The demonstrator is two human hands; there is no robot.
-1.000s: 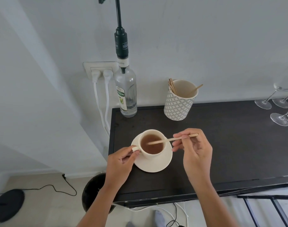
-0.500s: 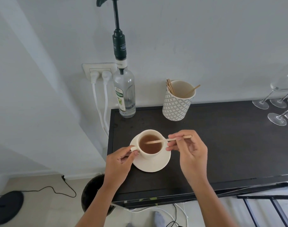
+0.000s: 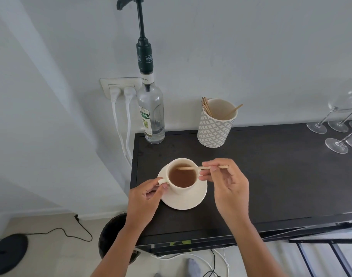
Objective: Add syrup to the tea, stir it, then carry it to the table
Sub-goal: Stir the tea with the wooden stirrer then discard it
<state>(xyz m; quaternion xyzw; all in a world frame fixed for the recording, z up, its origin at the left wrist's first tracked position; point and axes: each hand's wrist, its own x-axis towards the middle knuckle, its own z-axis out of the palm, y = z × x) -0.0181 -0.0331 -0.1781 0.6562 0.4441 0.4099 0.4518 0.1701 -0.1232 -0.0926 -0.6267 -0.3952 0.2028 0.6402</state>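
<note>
A cream teacup [image 3: 181,188] full of brown tea stands on a cream saucer [image 3: 188,201] near the left end of a black counter [image 3: 271,176]. My left hand [image 3: 146,198] pinches the cup's handle on its left side. My right hand [image 3: 229,186] holds a thin wooden stir stick [image 3: 203,167] that lies almost level, its far tip dipped in the tea near the cup's back rim. A clear syrup bottle [image 3: 152,116] with a tall dark pump stands at the counter's back left corner.
A patterned cup [image 3: 216,126] holding several wooden sticks stands behind the teacup. Wine glasses [image 3: 339,136] crowd the counter's far right. Two white plugs [image 3: 122,92] sit in a wall socket left of the bottle. A dark bin [image 3: 111,236] and cables lie on the floor below.
The stick's tip has swept toward the back of the cup as my right hand moved it. My left hand has stayed on the handle, and the view has shifted slightly.
</note>
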